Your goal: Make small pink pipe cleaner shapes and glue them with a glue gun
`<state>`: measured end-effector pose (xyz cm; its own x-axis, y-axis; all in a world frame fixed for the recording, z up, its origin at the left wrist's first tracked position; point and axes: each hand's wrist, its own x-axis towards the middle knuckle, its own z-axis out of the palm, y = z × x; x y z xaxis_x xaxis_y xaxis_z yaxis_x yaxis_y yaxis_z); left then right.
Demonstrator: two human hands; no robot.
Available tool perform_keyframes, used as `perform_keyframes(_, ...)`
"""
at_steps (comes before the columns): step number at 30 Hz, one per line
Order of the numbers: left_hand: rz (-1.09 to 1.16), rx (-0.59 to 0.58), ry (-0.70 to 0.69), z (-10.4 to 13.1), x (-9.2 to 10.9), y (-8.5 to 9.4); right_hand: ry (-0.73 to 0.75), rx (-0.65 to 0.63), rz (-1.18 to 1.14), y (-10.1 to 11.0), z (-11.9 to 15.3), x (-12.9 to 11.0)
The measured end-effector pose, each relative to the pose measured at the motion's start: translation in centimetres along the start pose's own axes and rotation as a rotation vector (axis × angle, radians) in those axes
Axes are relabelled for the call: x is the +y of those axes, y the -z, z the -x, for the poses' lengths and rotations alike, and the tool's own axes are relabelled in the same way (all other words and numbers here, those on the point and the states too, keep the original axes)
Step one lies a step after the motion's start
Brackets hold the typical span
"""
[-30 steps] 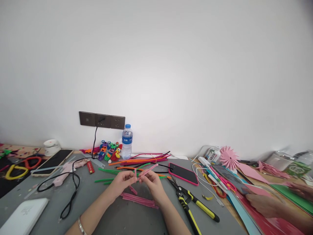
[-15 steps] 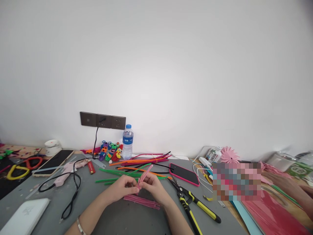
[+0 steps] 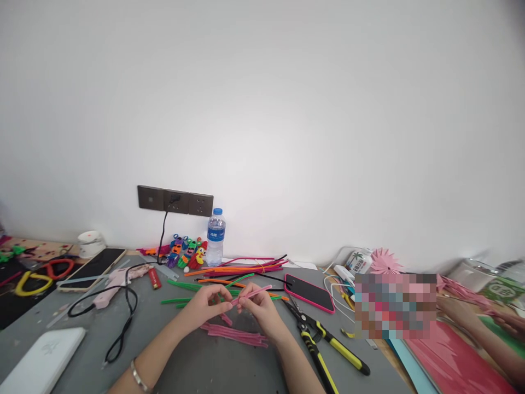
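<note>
A pink pipe cleaner [image 3: 262,289] is pinched between the fingertips of my left hand [image 3: 209,304] and my right hand [image 3: 258,310]. It slants up to the right past my right fingers, and a short pink end hangs below my left hand. Under my hands, a bundle of cut pink pipe cleaners [image 3: 238,335] lies on the grey mat [image 3: 213,366]. Just beyond, green pipe cleaners [image 3: 180,289] and orange and magenta pipe cleaners [image 3: 241,269] are spread out, partly hidden by my hands.
Yellow-and-black pliers [image 3: 320,339] and a pink-cased phone [image 3: 309,293] lie at the right. At the left are a glue gun [image 3: 110,290] with its black cable and a white power bank [image 3: 45,358]. A water bottle [image 3: 215,238] stands behind. A co-worker's hands [image 3: 463,317] are far right.
The pink pipe cleaner has tipped from steeply upright to a low slant between my fingers. Both hands have shifted slightly. The co-worker's hands have moved, and something green now shows by them.
</note>
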<state>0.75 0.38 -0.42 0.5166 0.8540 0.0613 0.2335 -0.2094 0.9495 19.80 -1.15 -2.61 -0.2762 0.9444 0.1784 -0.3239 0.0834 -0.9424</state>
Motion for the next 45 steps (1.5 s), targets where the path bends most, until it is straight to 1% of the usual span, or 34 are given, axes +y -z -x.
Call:
perform_keyframes(2,-0.04,0.072,-0.032,-0.2,-0.1,-0.2,0.041,0.029,0.003,0.0,-0.1,0.2)
perform_keyframes(7,0.008,0.121,-0.077,-0.5,-0.8,-0.7,0.058,0.049,0.028,-0.5,0.0,0.1)
perform_keyframes(11,0.036,0.188,-0.109,-0.6,-1.2,-0.8,0.08,0.081,0.053,-0.4,0.0,0.4)
perform_keyframes(18,0.185,0.21,-0.207,-0.9,-1.6,-1.2,0.091,0.094,0.095,0.1,-0.1,0.6)
perform_keyframes(24,0.197,0.224,-0.173,-0.9,-1.3,-1.0,0.118,0.127,0.079,0.0,-0.3,0.3)
perform_keyframes(27,0.216,0.254,-0.094,-0.7,-0.8,-0.8,0.114,0.156,0.082,-0.1,-0.4,0.3)
perform_keyframes(29,0.261,0.278,-0.023,-0.5,-0.5,-0.8,0.108,0.166,0.101,-0.2,-0.5,0.3)
perform_keyframes(31,0.32,0.304,0.014,-0.4,-0.3,-0.9,0.108,0.158,0.105,-0.4,-0.4,0.3)
perform_keyframes(35,0.403,0.33,-0.011,-0.5,-0.3,-1.4,0.074,0.116,0.086,-0.9,-0.4,0.6)
perform_keyframes(39,0.448,0.301,-0.007,-0.6,-0.4,-1.9,0.027,0.098,0.05,-1.1,-0.3,1.1)
perform_keyframes(45,0.48,0.285,0.004,-0.7,-0.7,-2.1,0.019,0.09,0.024,-1.1,-0.3,1.4)
